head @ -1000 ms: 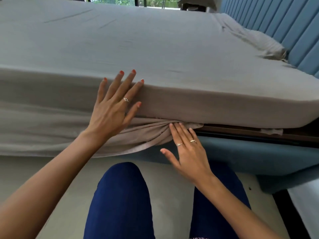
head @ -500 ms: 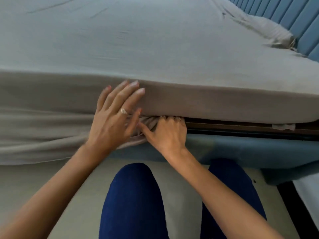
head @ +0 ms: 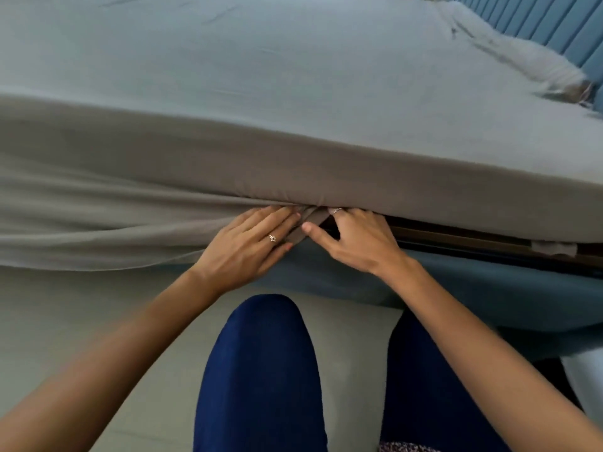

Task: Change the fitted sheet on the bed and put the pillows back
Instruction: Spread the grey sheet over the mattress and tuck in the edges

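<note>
A grey fitted sheet (head: 293, 93) covers the top and side of the mattress (head: 424, 177). Left of my hands its lower hem (head: 98, 230) hangs loose in long folds over the bed's side. My left hand (head: 248, 246) lies flat with straight fingers, pressing the gathered fabric against the mattress's bottom edge. My right hand (head: 355, 236) is right beside it. Its fingers reach under the mattress and are hidden; its thumb rests on a strip of sheet. At the far right corner the sheet is bunched (head: 538, 60) near the headboard. No pillows are in view.
A blue padded headboard (head: 554, 21) stands at the top right. The blue upholstered bed frame (head: 456, 288) and a dark wooden base rail (head: 473, 239) show below the mattress on the right. My knees in blue trousers (head: 261, 370) are over a pale floor (head: 352, 353).
My left hand slid down from the mattress's side to its bottom edge. My right hand pushed in under the mattress, and more of the hanging fabric there is tucked in.
</note>
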The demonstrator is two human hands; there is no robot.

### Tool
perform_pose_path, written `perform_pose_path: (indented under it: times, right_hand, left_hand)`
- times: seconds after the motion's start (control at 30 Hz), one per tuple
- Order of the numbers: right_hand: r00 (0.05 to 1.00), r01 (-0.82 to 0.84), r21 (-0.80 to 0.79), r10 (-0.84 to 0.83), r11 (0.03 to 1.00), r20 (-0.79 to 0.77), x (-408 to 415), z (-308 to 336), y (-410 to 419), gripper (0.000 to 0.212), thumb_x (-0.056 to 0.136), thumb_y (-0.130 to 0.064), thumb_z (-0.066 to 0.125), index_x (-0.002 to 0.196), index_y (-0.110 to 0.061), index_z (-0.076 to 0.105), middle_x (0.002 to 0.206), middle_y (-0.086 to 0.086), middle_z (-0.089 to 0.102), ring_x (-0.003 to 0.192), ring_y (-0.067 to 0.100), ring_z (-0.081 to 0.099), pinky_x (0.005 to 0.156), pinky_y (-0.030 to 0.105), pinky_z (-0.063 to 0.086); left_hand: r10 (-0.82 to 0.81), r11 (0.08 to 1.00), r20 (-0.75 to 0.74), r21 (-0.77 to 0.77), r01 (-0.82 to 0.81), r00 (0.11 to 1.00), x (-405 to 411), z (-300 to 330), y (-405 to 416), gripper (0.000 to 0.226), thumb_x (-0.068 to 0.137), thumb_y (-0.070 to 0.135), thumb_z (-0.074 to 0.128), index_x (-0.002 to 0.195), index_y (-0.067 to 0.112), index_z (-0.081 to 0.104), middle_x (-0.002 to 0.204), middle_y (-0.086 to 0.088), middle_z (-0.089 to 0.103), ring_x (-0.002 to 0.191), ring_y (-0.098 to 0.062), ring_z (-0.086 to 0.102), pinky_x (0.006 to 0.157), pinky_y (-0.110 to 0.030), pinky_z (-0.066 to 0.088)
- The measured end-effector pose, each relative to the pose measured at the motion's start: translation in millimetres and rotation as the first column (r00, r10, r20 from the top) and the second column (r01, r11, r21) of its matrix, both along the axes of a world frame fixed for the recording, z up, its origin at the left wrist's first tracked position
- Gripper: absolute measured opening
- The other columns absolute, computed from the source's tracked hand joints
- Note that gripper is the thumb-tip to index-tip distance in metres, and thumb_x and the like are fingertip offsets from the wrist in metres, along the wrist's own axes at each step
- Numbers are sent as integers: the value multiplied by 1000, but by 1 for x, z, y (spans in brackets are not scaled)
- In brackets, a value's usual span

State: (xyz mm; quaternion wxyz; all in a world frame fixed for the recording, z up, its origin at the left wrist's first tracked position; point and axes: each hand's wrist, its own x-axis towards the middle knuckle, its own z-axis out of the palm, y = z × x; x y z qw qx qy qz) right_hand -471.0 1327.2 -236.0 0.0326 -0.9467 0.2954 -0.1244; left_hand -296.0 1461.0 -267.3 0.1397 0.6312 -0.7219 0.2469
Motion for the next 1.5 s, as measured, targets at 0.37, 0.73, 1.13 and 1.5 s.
perform_pose_path:
  times: [0.37, 0.73, 1.13, 1.5]
  right_hand:
    - [946, -318, 6, 317, 948, 61, -41, -6, 27, 68, 99, -58, 20, 144, -12, 40, 151, 6, 36, 142, 13, 27, 117, 30, 20]
    - [997, -40, 20, 38, 999, 73, 55, -7, 66, 95, 90, -72, 9, 133, 0, 52, 131, 15, 59, 126, 26, 52, 110, 36, 35]
    - [991, 10, -59, -2, 998, 130, 74, -3, 84, 67, 92, -58, 36, 120, -3, 64, 120, 14, 66, 115, 26, 60, 102, 36, 44]
    - [754, -655, -204, 615, 727, -230, 120, -13, 46, 65, 98, -56, 27, 151, -18, 28, 156, -1, 27, 143, 13, 27, 117, 28, 15]
  left_hand:
    - [255, 967, -217, 34, -254, 942, 1, 17, -23, 35, 99, 38, 45, 92, 17, 73, 86, -3, 72, 79, -23, 68, 70, -31, 51]
    - [21, 999, -35, 47, -20, 999, 35, 29, 14, 35, 89, 18, 48, 114, 3, 69, 109, -12, 71, 94, -27, 70, 76, -36, 57]
    - [339, 913, -30, -230, -337, 940, 96, 32, 68, 50, 101, 37, 40, 148, 19, 32, 155, -8, 29, 145, -23, 22, 114, -49, 22]
    - [381, 920, -228, -5, -392, 896, 164, 104, 24, 55, 101, 51, 19, 151, 31, 22, 161, 3, 16, 149, -22, 5, 118, -42, 2]
